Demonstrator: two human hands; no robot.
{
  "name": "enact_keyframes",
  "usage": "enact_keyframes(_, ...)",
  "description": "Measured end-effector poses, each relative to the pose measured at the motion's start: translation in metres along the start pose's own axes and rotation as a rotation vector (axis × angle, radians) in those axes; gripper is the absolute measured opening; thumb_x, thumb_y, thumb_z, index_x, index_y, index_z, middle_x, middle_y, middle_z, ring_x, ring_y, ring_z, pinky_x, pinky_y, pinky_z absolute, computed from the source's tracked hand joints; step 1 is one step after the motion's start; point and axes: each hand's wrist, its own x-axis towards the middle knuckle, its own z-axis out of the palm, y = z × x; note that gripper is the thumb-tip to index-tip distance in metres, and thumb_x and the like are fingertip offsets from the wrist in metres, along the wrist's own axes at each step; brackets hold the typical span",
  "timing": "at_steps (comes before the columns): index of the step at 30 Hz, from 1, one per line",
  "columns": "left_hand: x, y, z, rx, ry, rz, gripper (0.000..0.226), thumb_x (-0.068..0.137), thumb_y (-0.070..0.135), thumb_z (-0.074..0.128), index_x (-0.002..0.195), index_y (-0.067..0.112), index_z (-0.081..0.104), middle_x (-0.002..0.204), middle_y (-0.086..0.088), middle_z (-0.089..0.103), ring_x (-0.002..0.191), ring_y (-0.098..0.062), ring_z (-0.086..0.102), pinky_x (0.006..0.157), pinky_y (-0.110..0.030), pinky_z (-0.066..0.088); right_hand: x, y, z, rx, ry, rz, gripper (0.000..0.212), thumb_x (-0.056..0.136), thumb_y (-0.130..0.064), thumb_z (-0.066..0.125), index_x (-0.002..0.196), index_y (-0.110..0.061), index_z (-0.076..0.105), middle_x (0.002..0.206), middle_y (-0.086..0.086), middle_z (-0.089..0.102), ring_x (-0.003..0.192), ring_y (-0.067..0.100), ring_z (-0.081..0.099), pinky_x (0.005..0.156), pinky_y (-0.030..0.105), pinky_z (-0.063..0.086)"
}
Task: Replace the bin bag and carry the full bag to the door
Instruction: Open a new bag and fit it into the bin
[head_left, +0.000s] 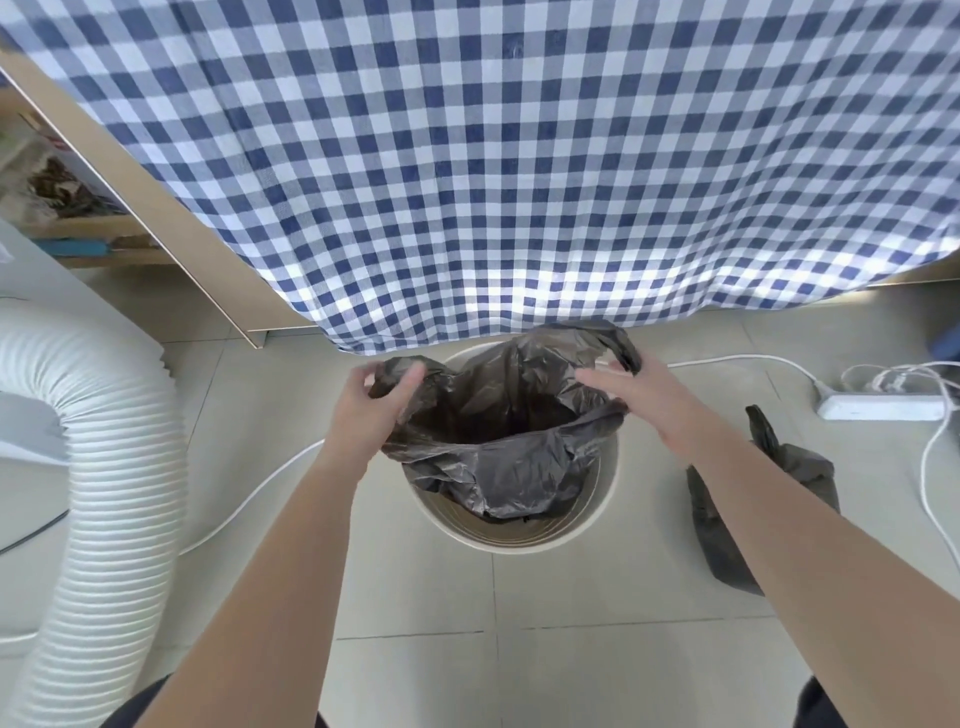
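Observation:
A round white bin (602, 512) stands on the tiled floor below me. A dark grey bin bag (498, 457) hangs half inside it, its mouth spread open above the rim. My left hand (371, 402) pinches the bag's left edge. My right hand (639, 392) grips the bag's right edge near the far rim. A second dark bag (800, 473), knotted at the top, lies on the floor to the right of the bin, partly hidden behind my right forearm.
A blue and white checked cloth (519, 156) hangs over a table just behind the bin. A white ribbed hose (104, 457) runs along the left. A power strip (883, 407) with white cables lies at the right. A white cable (249, 504) crosses the floor left of the bin.

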Motion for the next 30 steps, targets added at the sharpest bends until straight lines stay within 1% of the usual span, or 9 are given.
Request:
enact_keyframes(4, 0.015, 0.006, 0.004, 0.167, -0.039, 0.174, 0.084, 0.076, 0.058, 0.086, 0.151, 0.043, 0.050, 0.131, 0.010, 0.062, 0.118, -0.014, 0.063, 0.105, -0.037, 0.054, 0.006, -0.019, 0.008, -0.091, 0.062, -0.159, 0.086, 0.071, -0.057, 0.090, 0.144, -0.031, 0.054, 0.131, -0.013, 0.063, 0.119, 0.016, 0.063, 0.103, 0.038, 0.053)
enact_keyframes(7, 0.033, 0.007, 0.010, 0.254, -0.020, 0.178, 0.055, 0.079, 0.055, 0.085, 0.129, 0.036, 0.072, 0.120, 0.008, 0.073, 0.106, -0.017, 0.071, 0.097, -0.042, 0.060, 0.019, -0.024, 0.006, -0.161, 0.290, -0.183, 0.108, 0.072, -0.062, 0.086, 0.160, -0.024, 0.035, 0.157, 0.001, 0.047, 0.138, 0.024, 0.050, 0.113, 0.048, 0.044)
enact_keyframes(11, 0.043, 0.007, 0.018, 0.333, -0.023, 0.197, 0.023, 0.089, 0.048, 0.079, 0.099, 0.027, 0.080, 0.095, 0.007, 0.079, 0.091, -0.018, 0.075, 0.078, -0.035, 0.063, 0.034, -0.035, 0.010, -0.637, 0.648, -0.269, 0.113, 0.077, -0.076, 0.070, 0.164, -0.025, 0.020, 0.170, 0.011, 0.025, 0.155, 0.036, 0.026, 0.121, 0.061, 0.025)
enact_keyframes(14, 0.050, 0.007, 0.022, 0.363, -0.009, 0.199, 0.023, 0.093, 0.050, 0.073, 0.090, 0.028, 0.077, 0.085, 0.003, 0.078, 0.080, -0.021, 0.074, 0.065, -0.040, 0.063, 0.049, -0.035, 0.030, -0.829, 0.341, -0.409, 0.086, 0.083, -0.075, 0.065, 0.156, -0.037, 0.041, 0.162, 0.004, 0.044, 0.147, 0.033, 0.042, 0.119, 0.060, 0.033)
enact_keyframes(16, 0.056, 0.006, 0.023, 0.371, 0.025, 0.181, 0.025, 0.093, 0.053, 0.070, 0.088, 0.029, 0.074, 0.084, 0.002, 0.076, 0.079, -0.022, 0.073, 0.067, -0.043, 0.064, 0.055, -0.030, 0.035, -0.721, 0.203, -0.383, 0.045, 0.095, -0.055, 0.066, 0.130, -0.027, 0.070, 0.131, 0.004, 0.072, 0.112, 0.025, 0.068, 0.101, 0.050, 0.054)
enact_keyframes(18, 0.063, 0.006, 0.025, 0.348, 0.059, 0.163, 0.028, 0.092, 0.055, 0.069, 0.084, 0.029, 0.071, 0.084, 0.001, 0.076, 0.081, -0.024, 0.073, 0.069, -0.042, 0.062, 0.060, -0.024, 0.032, -0.559, 0.213, -0.330, 0.031, 0.102, -0.038, 0.063, 0.097, -0.011, 0.078, 0.099, 0.008, 0.078, 0.084, 0.023, 0.071, 0.079, 0.038, 0.057)
enact_keyframes(23, 0.075, 0.007, 0.026, 0.335, 0.059, 0.132, 0.032, 0.090, 0.058, 0.067, 0.082, 0.027, 0.072, 0.081, 0.000, 0.076, 0.077, -0.024, 0.073, 0.063, -0.037, 0.060, 0.060, -0.021, 0.021, -0.430, 0.140, -0.247, 0.037, 0.095, -0.055, 0.066, 0.106, -0.021, 0.073, 0.117, -0.011, 0.058, 0.111, 0.014, 0.056, 0.091, 0.033, 0.042)
enact_keyframes(26, 0.076, 0.004, 0.028, 0.348, 0.043, 0.112, 0.033, 0.092, 0.056, 0.068, 0.080, 0.025, 0.071, 0.065, 0.000, 0.065, 0.063, -0.025, 0.065, 0.051, -0.030, 0.050, 0.058, -0.016, 0.017, -0.380, 0.080, -0.242, 0.031, 0.095, -0.049, 0.070, 0.106, -0.021, 0.074, 0.114, -0.006, 0.065, 0.109, 0.018, 0.061, 0.090, 0.035, 0.043)
enact_keyframes(30, 0.078, 0.004, 0.032, 0.330, 0.024, 0.098, 0.034, 0.093, 0.055, 0.067, 0.080, 0.024, 0.071, 0.058, 0.002, 0.061, 0.061, -0.024, 0.062, 0.057, -0.031, 0.049, 0.062, -0.012, 0.018, -0.366, 0.099, -0.266, 0.029, 0.100, -0.041, 0.067, 0.107, -0.013, 0.073, 0.102, -0.002, 0.065, 0.101, 0.021, 0.062, 0.085, 0.034, 0.044)
